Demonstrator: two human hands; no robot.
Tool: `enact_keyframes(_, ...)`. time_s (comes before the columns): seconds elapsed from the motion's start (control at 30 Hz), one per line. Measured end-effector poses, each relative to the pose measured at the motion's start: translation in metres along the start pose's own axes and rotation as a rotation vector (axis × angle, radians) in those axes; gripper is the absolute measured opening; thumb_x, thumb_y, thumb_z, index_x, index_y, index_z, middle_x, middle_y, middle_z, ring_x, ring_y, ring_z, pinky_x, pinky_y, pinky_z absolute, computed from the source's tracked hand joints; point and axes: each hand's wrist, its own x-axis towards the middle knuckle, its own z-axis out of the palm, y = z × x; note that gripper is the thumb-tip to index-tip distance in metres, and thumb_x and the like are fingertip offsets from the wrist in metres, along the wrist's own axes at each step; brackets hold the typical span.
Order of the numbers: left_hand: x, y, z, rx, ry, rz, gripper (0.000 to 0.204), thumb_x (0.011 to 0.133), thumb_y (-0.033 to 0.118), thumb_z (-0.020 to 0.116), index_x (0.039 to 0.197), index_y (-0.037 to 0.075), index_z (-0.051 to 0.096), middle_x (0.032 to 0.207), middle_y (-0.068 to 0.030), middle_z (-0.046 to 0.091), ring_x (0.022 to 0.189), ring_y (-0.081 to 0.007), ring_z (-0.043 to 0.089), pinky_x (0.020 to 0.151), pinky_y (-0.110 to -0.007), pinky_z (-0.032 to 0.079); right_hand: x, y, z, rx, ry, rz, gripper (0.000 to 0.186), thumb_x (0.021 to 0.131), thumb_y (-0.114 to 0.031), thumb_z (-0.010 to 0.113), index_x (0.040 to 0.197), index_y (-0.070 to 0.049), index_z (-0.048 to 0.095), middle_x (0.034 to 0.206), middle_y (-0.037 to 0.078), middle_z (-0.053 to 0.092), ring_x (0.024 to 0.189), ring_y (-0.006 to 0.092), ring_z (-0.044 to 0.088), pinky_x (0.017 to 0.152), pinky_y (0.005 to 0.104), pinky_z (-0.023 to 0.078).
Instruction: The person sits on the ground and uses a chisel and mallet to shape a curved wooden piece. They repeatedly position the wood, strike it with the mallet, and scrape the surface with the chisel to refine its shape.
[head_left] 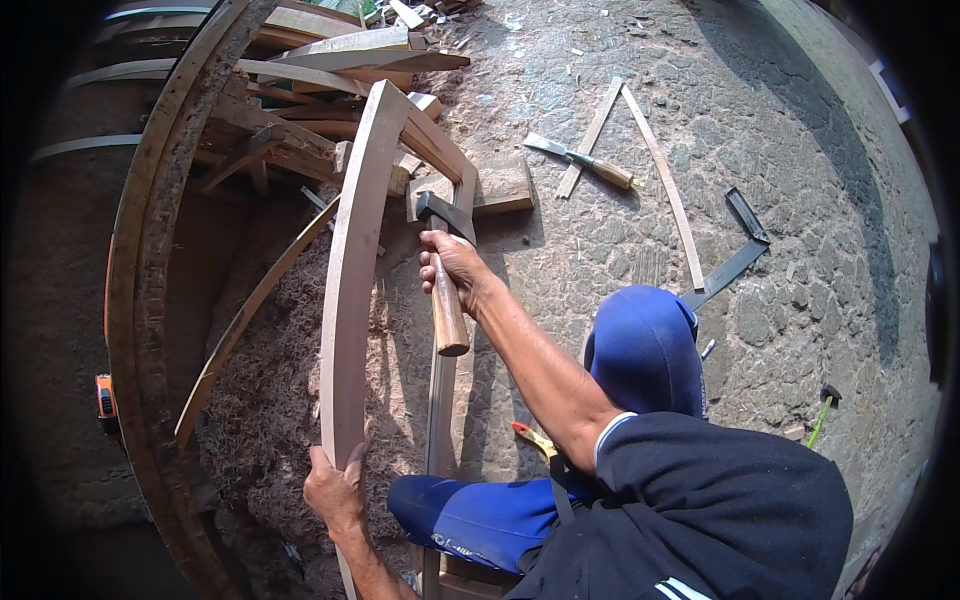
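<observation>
Far to the left of the wooden frame (345,290) sits a small orange-and-black tool (105,397), just beside a long, curved beam (140,300) that bows away from the frame. Between beam and frame, a thin curved strip (245,315) slants over a heap of shavings (265,400), and beyond the frame's far left end lies a pile of lumber (360,50). The frame itself stretches away from the person, left of the knees. The left hand (338,490) grips the near part of its left rail, thumb on one side and fingers on the other. The right hand (455,265) is wrapped firmly around the wooden handle of a hammer (451,325), whose dark head shows against the frame's far right part. A timber block (505,188) lies at that far end; whether it bears the frame, I cannot tell. Right of the frame lie a red-tipped brush-like tool (535,437), near the person's lap, then a broad chisel (605,170) across one of two slats (665,185), and, farther out, a dark metal square (735,268) and a yellow-green item (821,422).
</observation>
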Motion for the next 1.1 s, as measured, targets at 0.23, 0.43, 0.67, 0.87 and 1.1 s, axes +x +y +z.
enact_keyframes(0.23, 0.003, -0.001, -0.001, 0.013, -0.006, 0.001, 0.058, 0.08, 0.054, 0.082, 0.092, 0.003, 0.056, 0.078, -0.0255, 0.071, 0.078, -0.0474, 0.07, 0.067, -0.052, 0.055, 0.0, 0.002, 0.008, -0.104, -0.332, -0.04, 0.024, 0.097, -0.028, 0.066, 0.103, -0.015, 0.047, 0.076, -0.001, 0.056, 0.051, 0.0086, 0.056, 0.045, 0.0304, 0.053)
enact_keyframes(0.43, 0.007, -0.004, 0.001, 0.024, -0.013, -0.004, 0.061, 0.078, 0.056, 0.083, 0.094, 0.002, 0.057, 0.077, -0.0266, 0.07, 0.079, -0.0479, 0.071, 0.066, -0.051, 0.055, 0.0, 0.006, 0.006, 0.023, -0.052, -0.042, 0.022, 0.097, -0.026, 0.065, 0.103, -0.014, 0.048, 0.076, -0.001, 0.054, 0.051, 0.01, 0.054, 0.043, 0.0322, 0.053)
enact_keyframes(0.67, 0.0, -0.001, 0.0, 0.012, 0.005, -0.008, 0.061, 0.077, 0.056, 0.083, 0.092, 0.002, 0.058, 0.078, -0.0273, 0.07, 0.08, -0.0481, 0.071, 0.068, -0.052, 0.055, 0.012, 0.036, -0.015, -0.075, 0.008, 0.014, 0.024, 0.099, -0.03, 0.063, 0.1, -0.011, 0.048, 0.073, 0.002, 0.052, 0.05, 0.0121, 0.055, 0.041, 0.033, 0.053)
enact_keyframes(0.87, 0.001, 0.002, -0.004, 0.0, 0.0, 0.022, 0.06, 0.077, 0.054, 0.083, 0.092, 0.002, 0.058, 0.078, -0.0263, 0.071, 0.08, -0.0474, 0.071, 0.068, -0.051, 0.055, 0.008, 0.033, -0.01, 0.077, 0.011, -0.037, 0.027, 0.099, -0.035, 0.063, 0.101, -0.011, 0.05, 0.073, 0.002, 0.052, 0.05, 0.0126, 0.056, 0.041, 0.0334, 0.053)
enact_keyframes(1.1, 0.001, -0.002, 0.002, -0.058, -0.017, 0.018, 0.057, 0.075, 0.05, 0.086, 0.091, 0.003, 0.059, 0.078, -0.0252, 0.071, 0.077, -0.0455, 0.071, 0.065, -0.049, 0.055, 0.012, 0.009, -0.017, 0.011, -0.027, -0.08, 0.031, 0.098, -0.038, 0.064, 0.109, -0.016, 0.045, 0.08, 0.003, 0.052, 0.052, 0.0122, 0.056, 0.042, 0.0331, 0.053)
